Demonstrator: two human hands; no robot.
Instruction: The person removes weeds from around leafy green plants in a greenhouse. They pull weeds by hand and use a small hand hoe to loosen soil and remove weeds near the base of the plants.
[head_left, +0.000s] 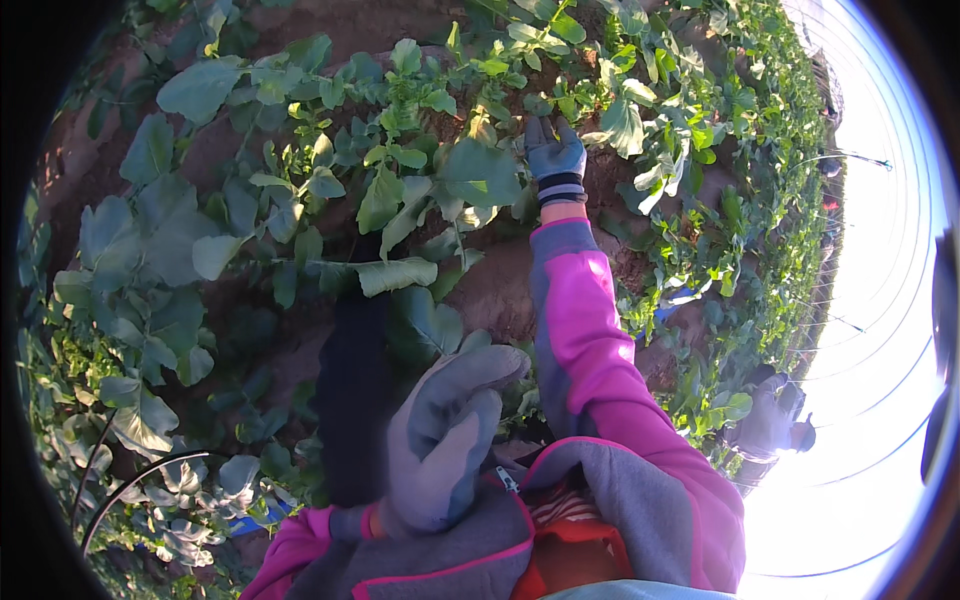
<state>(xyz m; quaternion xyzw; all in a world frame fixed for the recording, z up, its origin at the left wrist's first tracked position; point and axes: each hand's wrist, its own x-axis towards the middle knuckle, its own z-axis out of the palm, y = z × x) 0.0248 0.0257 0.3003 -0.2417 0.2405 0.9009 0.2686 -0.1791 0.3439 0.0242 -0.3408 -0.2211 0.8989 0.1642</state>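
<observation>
My right hand (556, 154), in a blue-grey glove with a striped cuff, is stretched out among leafy crop plants (480, 172). Its fingers are apart, their tips close to low leaves and soil, and no held thing shows in it. Nearer my chest, my left hand (450, 442) wears a pale glove with grey coating. Its fingers are bent, with a gap beside the thumb, and nothing is seen between them. A broad green leaf (424, 322) lies just beyond that hand. Bare brown soil (499, 289) shows between the plants, below the outstretched hand.
Dense foliage spreads on both sides. A dark curved rod (142, 472) rises at the lower left, near a blue thing (259, 519); more blue (675, 300) shows beside my right sleeve. Another person (765, 420) is among the plants at the right, under bright sky.
</observation>
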